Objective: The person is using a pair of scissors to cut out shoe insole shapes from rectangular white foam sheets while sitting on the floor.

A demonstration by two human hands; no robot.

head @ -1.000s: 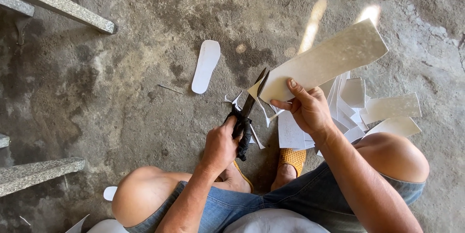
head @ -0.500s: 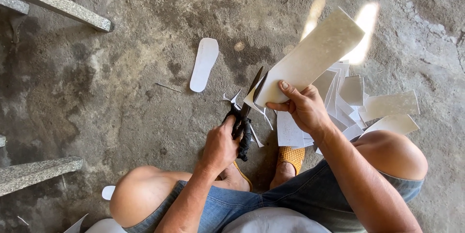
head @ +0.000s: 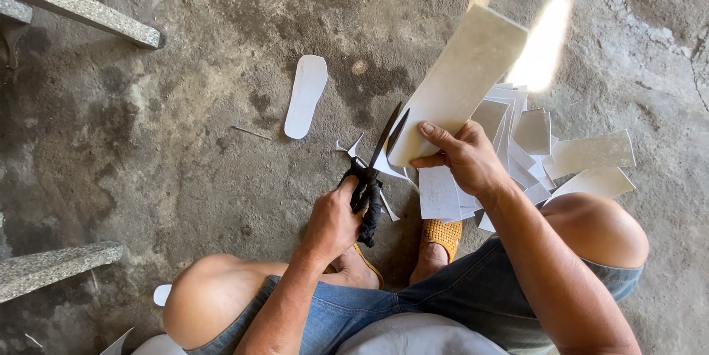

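Here, seen from above over two bare knees and denim shorts. Left hand closed round the black handles of scissors, blades parted and pointing to the far side, their tips at the near-left edge of a pale sheet. Right hand closed on that sheet's near end, thumb on top, fingers curled under (the sheet tilted up and away to the far right, its far end lit by a patch of sun). Just beyond and right of the right hand, a loose pile of offcuts on the floor, rectangular pieces overlapping, one lying under the right wrist. Small pointed scraps beside the blades. Farther left, well apart from both hands, a white insole flat on the concrete, a thin sliver near it. Below the hands, feet in orange sandals. At far left, two grey stone bars, one far, one near. Another white cut piece beside the left knee, partly hidden.
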